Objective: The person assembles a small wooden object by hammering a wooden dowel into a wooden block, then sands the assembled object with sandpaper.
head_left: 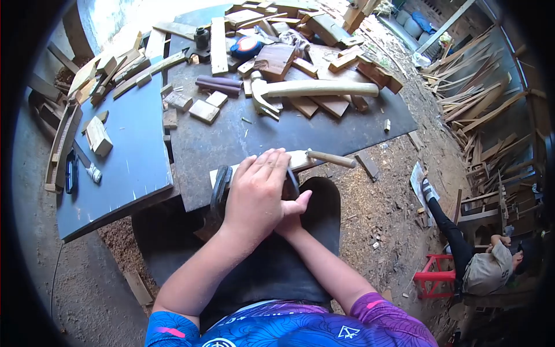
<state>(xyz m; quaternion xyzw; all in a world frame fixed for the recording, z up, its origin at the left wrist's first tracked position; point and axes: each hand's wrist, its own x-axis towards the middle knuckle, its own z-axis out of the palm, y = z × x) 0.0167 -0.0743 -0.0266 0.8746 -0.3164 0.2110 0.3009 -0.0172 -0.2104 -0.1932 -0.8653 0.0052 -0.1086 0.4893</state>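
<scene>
At the bench's near edge lies a pale wooden piece (pixel 298 159), mostly hidden under my hands. My left hand (pixel 257 194) rests on top of it, its fingers together and pointing away, between the dark curved metal parts of a clamp (pixel 219 189). Beneath it, my right hand (pixel 292 217) is largely covered; only part of it shows, and its fingers are hidden. A thin tool with a wooden handle (pixel 332 158) lies just right of the fingertips. Farther back, a claw hammer (pixel 321 88) lies across wood scraps.
Wood blocks (pixel 204 111), a tape measure (pixel 247 47) and offcuts cover the back of the dark bench (pixel 196 156). On the left blue board (pixel 130 144) lie a block and a brush. A seated person (pixel 488 269) is at the right, near stacked wood strips (pixel 485 104).
</scene>
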